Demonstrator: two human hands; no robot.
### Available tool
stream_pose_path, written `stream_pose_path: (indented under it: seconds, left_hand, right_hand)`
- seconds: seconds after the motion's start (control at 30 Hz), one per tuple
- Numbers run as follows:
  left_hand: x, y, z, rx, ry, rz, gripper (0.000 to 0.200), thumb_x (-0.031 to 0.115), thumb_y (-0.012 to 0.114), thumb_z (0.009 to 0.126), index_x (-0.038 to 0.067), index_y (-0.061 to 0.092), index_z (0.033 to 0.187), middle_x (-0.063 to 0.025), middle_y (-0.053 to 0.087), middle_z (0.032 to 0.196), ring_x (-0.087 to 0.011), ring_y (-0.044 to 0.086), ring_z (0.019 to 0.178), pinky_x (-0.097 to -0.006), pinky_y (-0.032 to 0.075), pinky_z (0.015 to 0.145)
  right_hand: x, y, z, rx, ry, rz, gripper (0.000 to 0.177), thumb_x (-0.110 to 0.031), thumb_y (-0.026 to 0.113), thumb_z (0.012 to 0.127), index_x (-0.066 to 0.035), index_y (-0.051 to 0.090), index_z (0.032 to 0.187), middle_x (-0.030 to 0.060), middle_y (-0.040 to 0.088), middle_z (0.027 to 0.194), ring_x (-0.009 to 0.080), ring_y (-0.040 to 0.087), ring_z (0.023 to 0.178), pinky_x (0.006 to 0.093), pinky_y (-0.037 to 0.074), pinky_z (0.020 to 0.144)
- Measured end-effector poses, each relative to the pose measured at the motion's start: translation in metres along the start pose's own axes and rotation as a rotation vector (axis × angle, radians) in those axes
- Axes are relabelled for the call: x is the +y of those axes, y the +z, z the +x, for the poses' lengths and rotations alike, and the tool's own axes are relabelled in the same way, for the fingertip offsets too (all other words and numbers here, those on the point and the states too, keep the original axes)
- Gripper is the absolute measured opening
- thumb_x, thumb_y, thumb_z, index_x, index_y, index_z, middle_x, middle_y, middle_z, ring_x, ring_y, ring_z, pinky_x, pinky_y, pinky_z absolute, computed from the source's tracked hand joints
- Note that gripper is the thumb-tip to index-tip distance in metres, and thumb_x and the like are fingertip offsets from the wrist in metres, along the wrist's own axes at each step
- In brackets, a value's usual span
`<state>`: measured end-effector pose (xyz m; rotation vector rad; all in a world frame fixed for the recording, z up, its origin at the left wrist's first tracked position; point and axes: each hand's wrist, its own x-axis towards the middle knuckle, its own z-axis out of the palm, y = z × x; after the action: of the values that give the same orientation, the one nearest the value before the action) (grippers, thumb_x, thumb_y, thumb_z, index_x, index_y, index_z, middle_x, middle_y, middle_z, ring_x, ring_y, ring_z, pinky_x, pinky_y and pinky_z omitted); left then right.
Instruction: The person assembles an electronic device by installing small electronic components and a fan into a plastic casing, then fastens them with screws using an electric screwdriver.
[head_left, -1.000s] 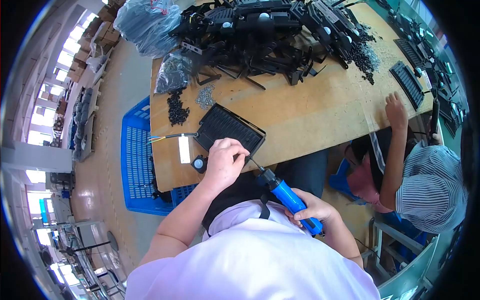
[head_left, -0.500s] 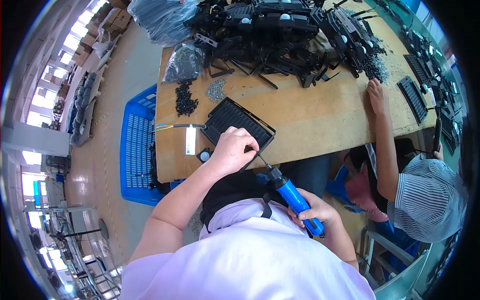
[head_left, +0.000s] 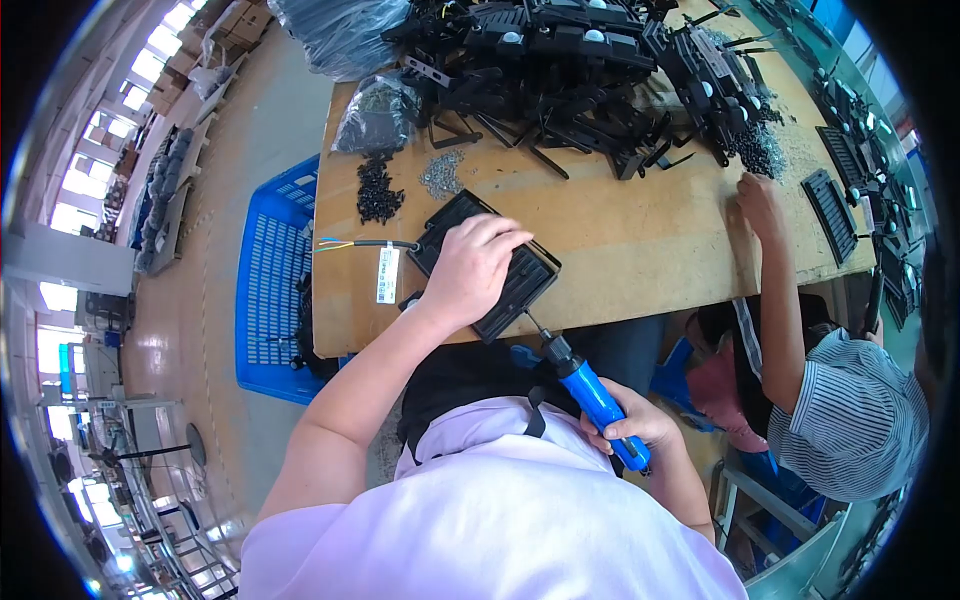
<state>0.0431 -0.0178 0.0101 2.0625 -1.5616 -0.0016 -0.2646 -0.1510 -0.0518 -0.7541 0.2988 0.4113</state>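
Note:
My left hand [head_left: 473,268] lies across a black floodlight [head_left: 520,283] with a ribbed back, its fingers bent together over the housing. A cable [head_left: 385,243] with bare coloured wire ends and a white label [head_left: 388,275] runs from the light's left side. My right hand [head_left: 633,418] is wrapped round a blue electric screwdriver [head_left: 592,396]. Its bit points up and left, the tip right at the light's near right edge. Left of the light's far corner lie a pile of black screws [head_left: 379,190] and a pile of silver hardware [head_left: 441,174].
Many black floodlights and brackets [head_left: 560,90] are heaped at the back of the wooden table [head_left: 640,240]. A blue crate [head_left: 275,290] stands at its left edge. To the right, a co-worker in a striped hat [head_left: 850,415] reaches a hand [head_left: 762,207] to another screw pile [head_left: 758,150].
My left hand has moved from pinching near the screwdriver bit to lying over the floodlight. The light has shifted and turned in place, and the bit has moved slightly right.

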Motion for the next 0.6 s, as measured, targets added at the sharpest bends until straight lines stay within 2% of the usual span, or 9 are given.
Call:
stream_pose_path:
  seconds: [0.07, 0.1, 0.2, 0.47, 0.6]
  left_hand:
    - [-0.005, 0.015, 0.004, 0.107, 0.102, 0.156, 0.026, 0.01, 0.061, 0.091, 0.011, 0.07, 0.116, -0.0081, 0.066, 0.123, -0.0309, 0.057, 0.124, -0.0507, 0.041, 0.105]
    - [-0.004, 0.019, 0.003, 0.012, 0.05, 0.135, 0.031, 0.008, 0.058, 0.091, 0.012, 0.068, 0.121, -0.0084, 0.064, 0.131, -0.0323, 0.052, 0.133, -0.055, 0.036, 0.112]
    - [-0.003, 0.026, 0.001, -0.059, 0.018, 0.127, 0.029, 0.008, 0.059, 0.092, 0.012, 0.069, 0.119, -0.0075, 0.065, 0.129, -0.0318, 0.052, 0.133, -0.0553, 0.036, 0.112]
    - [-0.004, 0.031, 0.001, -0.007, -0.005, 0.095, 0.024, 0.005, 0.058, 0.09, 0.011, 0.071, 0.109, -0.006, 0.068, 0.119, -0.0301, 0.054, 0.13, -0.0535, 0.037, 0.11]
    - [-0.003, 0.031, -0.001, -0.011, -0.004, 0.093, 0.023, 0.004, 0.058, 0.089, 0.011, 0.071, 0.107, -0.0057, 0.068, 0.118, -0.0297, 0.055, 0.129, -0.0531, 0.037, 0.11]
  right_hand:
    - [0.0, -0.002, 0.001, 0.01, 0.006, -0.013, 0.1, -0.036, 0.094, 0.064, 0.0, 0.041, 0.14, 0.0107, 0.063, 0.091, 0.017, 0.062, 0.067, 0.0291, 0.052, 0.061]
    - [-0.001, -0.002, 0.001, 0.012, 0.011, -0.022, 0.1, -0.037, 0.094, 0.063, 0.0, 0.041, 0.14, 0.0107, 0.063, 0.091, 0.0169, 0.062, 0.068, 0.0291, 0.052, 0.061]
    - [-0.004, -0.002, 0.001, 0.014, 0.024, -0.032, 0.101, -0.037, 0.094, 0.063, 0.0, 0.041, 0.14, 0.0108, 0.063, 0.092, 0.0168, 0.062, 0.069, 0.029, 0.052, 0.061]
    - [-0.011, -0.001, 0.004, -0.023, 0.055, -0.033, 0.099, -0.034, 0.094, 0.064, 0.0, 0.041, 0.14, 0.0104, 0.063, 0.093, 0.0166, 0.062, 0.071, 0.0286, 0.052, 0.061]
    - [-0.012, -0.003, 0.005, -0.018, 0.074, -0.042, 0.103, -0.032, 0.095, 0.063, -0.003, 0.036, 0.142, 0.0126, 0.061, 0.089, 0.0186, 0.063, 0.064, 0.03, 0.051, 0.057]
